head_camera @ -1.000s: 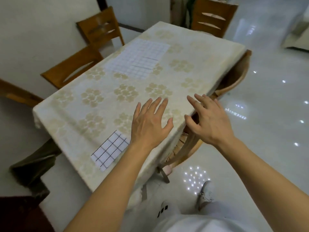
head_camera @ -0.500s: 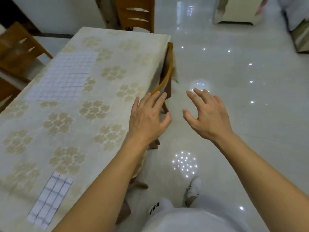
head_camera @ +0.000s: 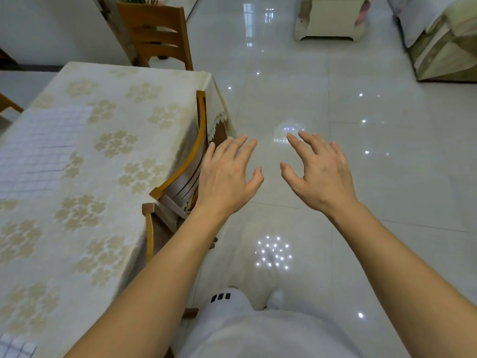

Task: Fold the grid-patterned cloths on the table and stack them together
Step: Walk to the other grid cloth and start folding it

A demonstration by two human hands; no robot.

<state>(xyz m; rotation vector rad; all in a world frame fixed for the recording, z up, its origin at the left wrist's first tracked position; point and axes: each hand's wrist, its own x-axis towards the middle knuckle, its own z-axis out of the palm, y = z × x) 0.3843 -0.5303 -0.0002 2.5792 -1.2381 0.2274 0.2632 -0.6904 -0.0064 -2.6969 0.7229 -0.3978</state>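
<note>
Swung rightward off the tabletop (head_camera: 108, 156) since a second ago: left hand (head_camera: 227, 177) and right hand (head_camera: 320, 174) now out over the floor (head_camera: 387, 151), spread wide, holding nothing. Larger grid cloth (head_camera: 38, 151) flat along the tabletop's left edge, smaller folded one (head_camera: 15, 346) at the near-left corner. Neither touched; folding likely on hold.

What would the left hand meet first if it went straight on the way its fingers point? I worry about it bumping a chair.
Probably nothing: the left hand points past the table corner over open floor; depth is uncertain.
</note>
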